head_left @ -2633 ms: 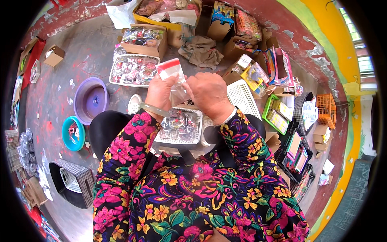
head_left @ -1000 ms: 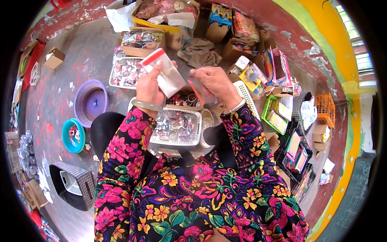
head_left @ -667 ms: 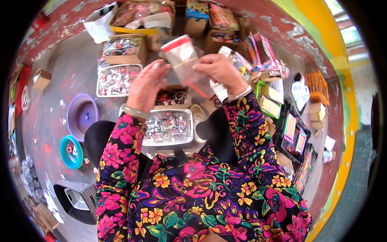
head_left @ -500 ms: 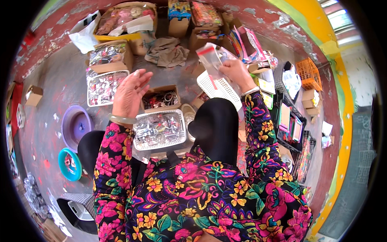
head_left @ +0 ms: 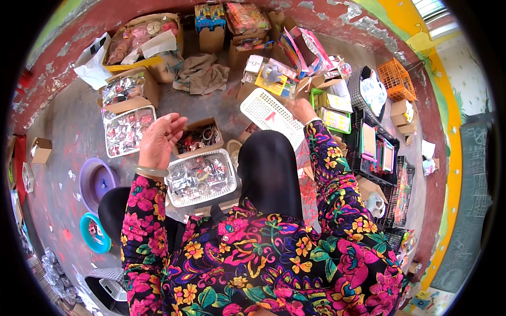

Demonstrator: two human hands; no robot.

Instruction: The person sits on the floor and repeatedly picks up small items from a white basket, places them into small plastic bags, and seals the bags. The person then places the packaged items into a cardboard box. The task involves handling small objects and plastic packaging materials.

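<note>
My left hand (head_left: pixel 158 141) is raised with loosely curved fingers and nothing visible in it. It hovers between a white basket of small packaged items (head_left: pixel 109 138) and an open cardboard box of mixed trinkets (head_left: pixel 196 136). My right hand (head_left: pixel 304 111) is closed at the right side of a white perforated basket (head_left: pixel 254 105). Its fingertips are partly hidden, and I cannot make out what is in them. A red strip (head_left: pixel 270 117) shows inside that basket. In front of me, a second white basket (head_left: pixel 201 201) holds several small clear packets.
Cartons of packaged goods (head_left: pixel 126 89) line the far side, with a crumpled cloth (head_left: pixel 202 73) among them. Purple (head_left: pixel 84 181) and turquoise (head_left: pixel 84 231) basins stand left. A green basket (head_left: pixel 345 131), black crates (head_left: pixel 394 180) and an orange crate (head_left: pixel 396 83) stand right.
My right hand has come down toward the perforated basket; the clear bag with a red strip it held up no longer shows there. My left hand has shifted slightly down in view.
</note>
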